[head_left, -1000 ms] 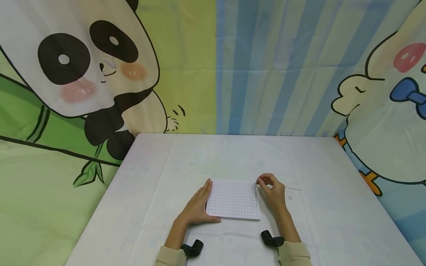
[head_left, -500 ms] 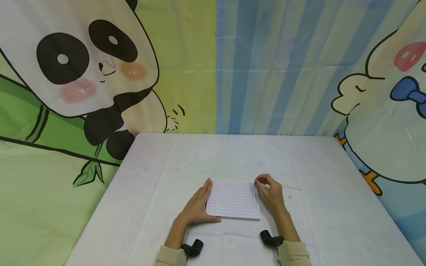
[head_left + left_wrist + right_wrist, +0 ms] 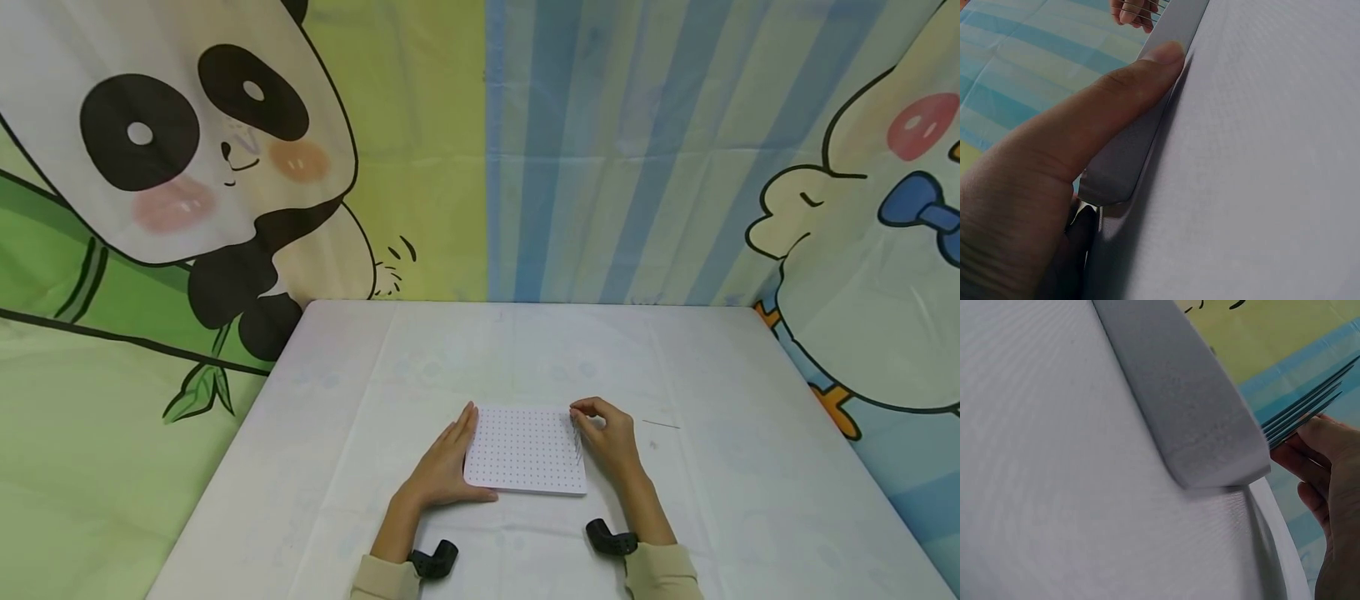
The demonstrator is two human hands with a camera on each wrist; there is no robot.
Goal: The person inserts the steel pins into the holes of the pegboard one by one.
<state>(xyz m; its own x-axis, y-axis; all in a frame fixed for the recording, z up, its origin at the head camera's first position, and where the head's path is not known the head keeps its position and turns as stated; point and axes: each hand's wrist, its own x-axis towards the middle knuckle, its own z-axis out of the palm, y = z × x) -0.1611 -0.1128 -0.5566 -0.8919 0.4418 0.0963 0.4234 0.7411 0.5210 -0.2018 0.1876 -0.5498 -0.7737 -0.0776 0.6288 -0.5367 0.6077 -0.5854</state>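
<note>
A white board dotted with rows of small holes (image 3: 523,454) lies on the table. Several thin metal rods (image 3: 577,442) stand upright in a row along its right edge; the right wrist view shows these rods (image 3: 1300,412) rising past the board's side (image 3: 1191,400). My left hand (image 3: 442,468) rests against the board's left side with fingers straight, and its thumb lies along the near edge, pressing the side face in the left wrist view. At the far right corner, my right hand (image 3: 611,437) pinches a thin metal rod between thumb and index finger, its lower end hidden by the fingers.
A loose thin rod (image 3: 662,424) lies on the white table (image 3: 360,400) to the right of my right hand. Behind the table hangs a printed cloth (image 3: 420,150) with a panda and stripes. Black cameras (image 3: 435,560) sit at both wrists.
My right hand has shifted slightly left and a little nearer me, its fingertips now over the board's far right corner. The left hand and board have stayed in place.
</note>
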